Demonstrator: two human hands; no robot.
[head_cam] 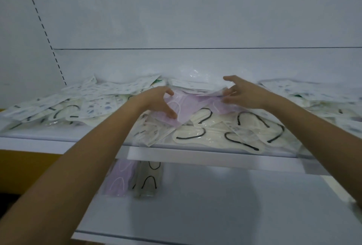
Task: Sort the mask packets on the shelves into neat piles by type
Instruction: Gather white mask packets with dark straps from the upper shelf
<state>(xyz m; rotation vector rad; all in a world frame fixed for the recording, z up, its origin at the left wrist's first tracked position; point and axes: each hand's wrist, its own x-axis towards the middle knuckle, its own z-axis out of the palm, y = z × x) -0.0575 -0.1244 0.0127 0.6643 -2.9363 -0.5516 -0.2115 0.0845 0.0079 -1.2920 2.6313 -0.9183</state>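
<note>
A jumble of mask packets covers the upper shelf [195,158]. My left hand [156,101] grips a pale purple mask packet [182,109] by its left edge. My right hand [242,93] pinches the right side of the purple packets [213,100], its index finger stretched over white packets [195,80] stacked behind. Cream packets with black ear loops [244,129] lie in front, below both hands. Patterned white packets [101,96] spread out to the left.
On the lower shelf [215,205] stand a small purple pile [119,180] and a cream pile with black loops [148,180] side by side at the left. More patterned packets [305,90] lie at the right. A slotted upright [45,33] rises at the left.
</note>
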